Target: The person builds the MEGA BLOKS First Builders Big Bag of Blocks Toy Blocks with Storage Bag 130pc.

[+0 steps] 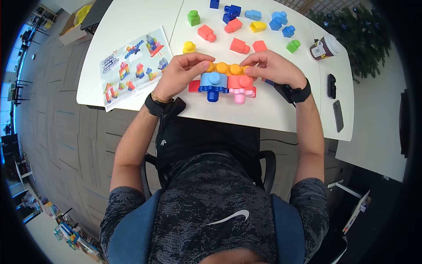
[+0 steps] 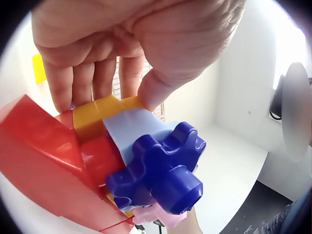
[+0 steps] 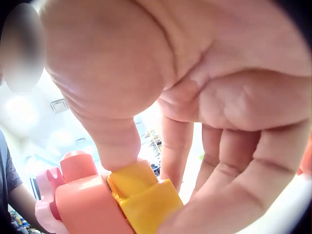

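A long yellow-orange toy building block [image 1: 222, 67] with round studs spans the back of a block assembly near the table's front edge. My left hand [image 1: 181, 74] pinches its left end between thumb and fingers. At the other end, my right hand [image 1: 277, 69] pinches it the same way. In front of it sit a light blue block [image 1: 213, 80] and a coral block [image 1: 239, 82]. A dark blue gear piece [image 2: 158, 168] faces outward from the light blue block, and a pink gear piece [image 1: 240, 97] from the coral one. Red pieces [image 2: 48, 151] show at the assembly's base.
Loose blocks, including a green block [image 1: 194, 18], a coral block [image 1: 239, 45] and a yellow block [image 1: 189, 47], lie behind the hands. A printed picture sheet [image 1: 127, 72] lies left. At right are a lidded cup [image 1: 323, 47], a small black object [image 1: 331, 86] and a phone [image 1: 338, 116].
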{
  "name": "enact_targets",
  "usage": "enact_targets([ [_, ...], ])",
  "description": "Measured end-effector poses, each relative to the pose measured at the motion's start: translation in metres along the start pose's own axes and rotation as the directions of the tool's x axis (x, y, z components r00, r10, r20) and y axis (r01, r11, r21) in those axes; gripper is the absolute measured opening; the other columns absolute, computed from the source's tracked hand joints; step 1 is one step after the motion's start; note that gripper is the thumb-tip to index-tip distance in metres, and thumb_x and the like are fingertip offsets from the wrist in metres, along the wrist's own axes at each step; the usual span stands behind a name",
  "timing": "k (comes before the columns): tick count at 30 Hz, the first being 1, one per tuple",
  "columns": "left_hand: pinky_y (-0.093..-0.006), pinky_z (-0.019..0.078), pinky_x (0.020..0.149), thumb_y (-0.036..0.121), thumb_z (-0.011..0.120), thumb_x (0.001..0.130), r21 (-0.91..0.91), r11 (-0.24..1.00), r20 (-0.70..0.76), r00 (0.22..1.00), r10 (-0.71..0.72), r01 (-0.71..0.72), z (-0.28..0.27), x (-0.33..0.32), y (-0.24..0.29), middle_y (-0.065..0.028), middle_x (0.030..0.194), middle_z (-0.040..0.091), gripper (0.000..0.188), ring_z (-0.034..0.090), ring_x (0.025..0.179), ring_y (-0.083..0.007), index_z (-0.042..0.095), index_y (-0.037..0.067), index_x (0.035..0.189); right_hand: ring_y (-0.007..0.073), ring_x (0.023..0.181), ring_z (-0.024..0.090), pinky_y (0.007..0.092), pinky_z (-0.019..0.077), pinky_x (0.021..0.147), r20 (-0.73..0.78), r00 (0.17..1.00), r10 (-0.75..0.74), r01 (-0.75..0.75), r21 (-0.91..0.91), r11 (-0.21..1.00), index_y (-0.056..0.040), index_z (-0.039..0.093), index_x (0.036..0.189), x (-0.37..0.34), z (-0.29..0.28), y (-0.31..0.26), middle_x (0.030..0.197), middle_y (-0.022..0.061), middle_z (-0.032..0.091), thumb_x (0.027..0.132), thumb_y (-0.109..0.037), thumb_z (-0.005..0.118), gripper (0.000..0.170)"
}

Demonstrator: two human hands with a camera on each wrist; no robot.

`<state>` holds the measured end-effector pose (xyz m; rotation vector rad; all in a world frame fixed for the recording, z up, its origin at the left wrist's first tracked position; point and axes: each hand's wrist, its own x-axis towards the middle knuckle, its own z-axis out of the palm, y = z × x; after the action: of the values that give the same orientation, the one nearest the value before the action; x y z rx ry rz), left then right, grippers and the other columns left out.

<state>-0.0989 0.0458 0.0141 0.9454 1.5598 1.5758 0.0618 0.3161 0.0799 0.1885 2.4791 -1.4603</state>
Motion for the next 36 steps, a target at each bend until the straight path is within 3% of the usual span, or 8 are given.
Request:
enact_targets([
  [5,-0.0296,0.0563,0.099,0.017,0.061,0.11,0.206,0.966,-0.194,0.961,0.197,-0.157,0.002,-0.01,0.0,-0.0102,0.127,0.073,0.031,0.07,0.115,-0.0153,0.067,-0.001,0.134,0.0114,0.079,0.068,0.0275,0.054,0.07,-0.155,0.955,-0.253,0.234,-0.128,0.964,-0.0017,0.076,0.115,0.023,-0.034,0.026,0.093,0.0038,0.072,0.098,-0.025,0.078,0.029],
  [9,-0.032,0.0595,0.092,0.019,0.057,0.111,0.21,0.951,-0.452,0.839,0.302,-0.228,-0.036,-0.005,0.019,-0.011,0.126,0.073,0.029,0.072,0.115,-0.018,0.068,0.0,0.13,0.0182,0.083,0.071,0.0325,0.0559,0.076,-0.561,0.823,-0.095,-0.135,-0.355,0.925,-0.0023,0.077,0.113,0.061,-0.07,0.037,0.089,0.0095,0.075,0.097,-0.04,0.076,0.041],
  [10,-0.0319,0.0596,0.092,0.018,0.063,0.107,0.364,0.92,-0.412,0.861,0.298,-0.144,-0.05,-0.001,0.02,-0.0114,0.127,0.073,0.03,0.072,0.115,-0.0187,0.068,0.001,0.132,0.0225,0.086,0.074,0.0358,0.0572,0.079,-0.666,0.742,-0.076,-0.316,-0.447,0.837,-0.0022,0.077,0.111,0.071,-0.076,0.035,0.089,0.0124,0.077,0.097,-0.046,0.075,0.046],
  [14,-0.0338,0.0598,0.095,0.016,0.078,0.094,0.683,0.729,-0.216,0.94,0.262,-0.047,-0.056,0.011,0.014,-0.0122,0.129,0.074,0.047,0.072,0.116,-0.0227,0.067,0.005,0.138,0.0333,0.088,0.075,0.0433,0.0585,0.082,-0.626,0.719,-0.3,-0.212,-0.609,0.764,-0.0018,0.078,0.108,0.113,-0.082,0.075,0.096,0.0179,0.078,0.096,-0.052,0.072,0.052],
  [23,-0.0374,0.0596,0.096,0.014,0.077,0.093,0.796,0.604,-0.023,0.993,0.116,-0.052,-0.046,0.028,0.003,-0.0111,0.127,0.075,0.045,0.074,0.109,-0.0251,0.068,0.01,0.137,0.0347,0.094,0.074,0.0435,0.0589,0.085,-0.482,0.875,-0.051,-0.324,-0.66,0.678,-0.0026,0.072,0.124,0.097,-0.072,0.055,0.102,0.0209,0.077,0.092,-0.03,0.079,0.043],
  [26,-0.0343,0.0591,0.094,0.014,0.072,0.099,0.664,0.747,-0.151,0.973,0.173,-0.03,-0.041,0.025,0.007,-0.0113,0.122,0.076,0.038,0.074,0.106,-0.0219,0.067,0.007,0.136,0.028,0.094,0.075,0.0394,0.0598,0.084,-0.557,0.83,-0.03,-0.266,-0.442,0.857,-0.0027,0.068,0.131,0.066,-0.057,0.04,0.105,0.0154,0.076,0.091,-0.018,0.079,0.044],
  [28,-0.0325,0.0587,0.093,0.014,0.07,0.101,0.534,0.845,-0.274,0.94,0.205,-0.029,-0.039,0.016,0.015,-0.0115,0.12,0.076,0.036,0.074,0.106,-0.0202,0.067,0.005,0.136,0.0209,0.1,0.073,0.0351,0.06,0.09,-0.523,0.852,-0.033,0.112,0.121,0.986,-0.0025,0.065,0.134,0.043,-0.04,0.03,0.115,0.0095,0.073,0.092,-0.01,0.075,0.044],
  [36,-0.0312,0.0583,0.093,0.01,0.07,0.101,0.604,0.714,0.102,0.924,0.369,-0.352,-0.011,-0.009,0.056,-0.0147,0.124,0.074,0.043,0.074,0.104,-0.023,0.065,0.005,0.143,0.0175,0.115,0.07,0.0336,0.0554,0.107,-0.43,0.859,-0.278,0.362,0.124,0.924,-0.0021,0.062,0.133,-0.029,0.033,0.0,0.124,0.0075,0.071,0.093,-0.005,0.079,0.044],
])
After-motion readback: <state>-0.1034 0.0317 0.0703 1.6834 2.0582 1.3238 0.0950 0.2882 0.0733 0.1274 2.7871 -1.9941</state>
